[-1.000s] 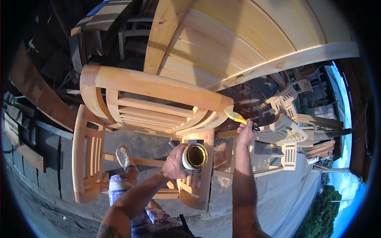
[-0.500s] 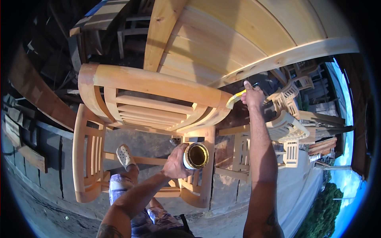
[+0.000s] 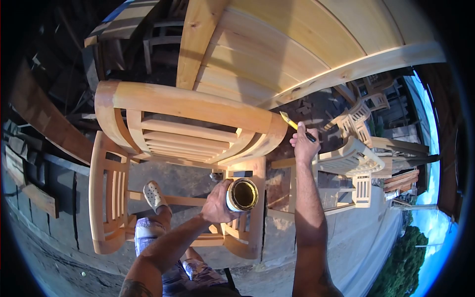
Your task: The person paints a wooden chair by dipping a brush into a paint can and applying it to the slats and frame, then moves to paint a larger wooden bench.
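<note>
My left hand (image 3: 218,202) is wrapped round an open can (image 3: 242,194), its mouth facing up with a yellowish coating inside the rim. In my right hand (image 3: 305,143) is a paintbrush (image 3: 290,122) with a yellow-and-black handle. Its bristles point up and left, right at the right end of a wooden chair's curved top rail (image 3: 198,104). Below that rail run the slats (image 3: 188,142) of the backrest. The chair's armrest frames (image 3: 105,198) stand on the left and right, partly behind the can.
A large slatted wooden panel (image 3: 277,44) leans above the chair. Unpainted wooden chairs (image 3: 351,159) stand to the right, near stacked boards (image 3: 402,180). A shoed foot (image 3: 154,193) rests on the concrete floor between the chair's arms. Timber (image 3: 52,121) lies at the left.
My right hand has moved down and slightly left, tilting the brush so its bristles point up at the rail's end. My left hand and the can stay almost in place.
</note>
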